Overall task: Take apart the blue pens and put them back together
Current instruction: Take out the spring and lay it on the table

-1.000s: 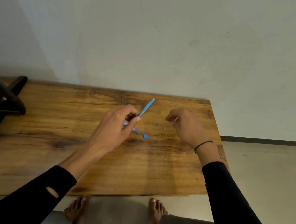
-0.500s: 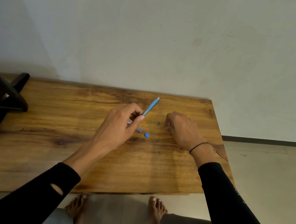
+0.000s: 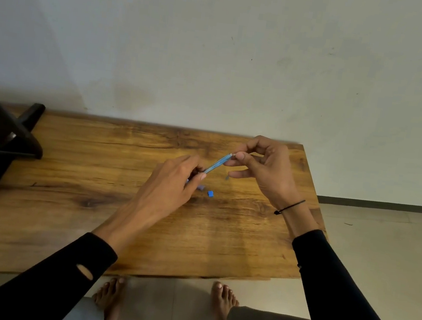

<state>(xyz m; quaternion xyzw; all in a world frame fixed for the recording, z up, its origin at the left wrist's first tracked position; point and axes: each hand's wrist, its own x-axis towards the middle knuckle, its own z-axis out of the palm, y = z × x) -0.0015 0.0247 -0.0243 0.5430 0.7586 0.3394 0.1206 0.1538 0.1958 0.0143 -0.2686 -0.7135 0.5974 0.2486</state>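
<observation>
Seemingly mid-reassembly, the barrel (image 3: 218,164) hangs above the table's (image 3: 65,194) far right part, left hand (image 3: 175,179) gripping its lower end, right hand (image 3: 265,167) pinching at its tip. A cap (image 3: 210,193) and another small piece (image 3: 201,187) lie loose below, unfitted.

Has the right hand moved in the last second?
Yes. The right hand rose off the table and now pinches the far end of the blue pen.
</observation>
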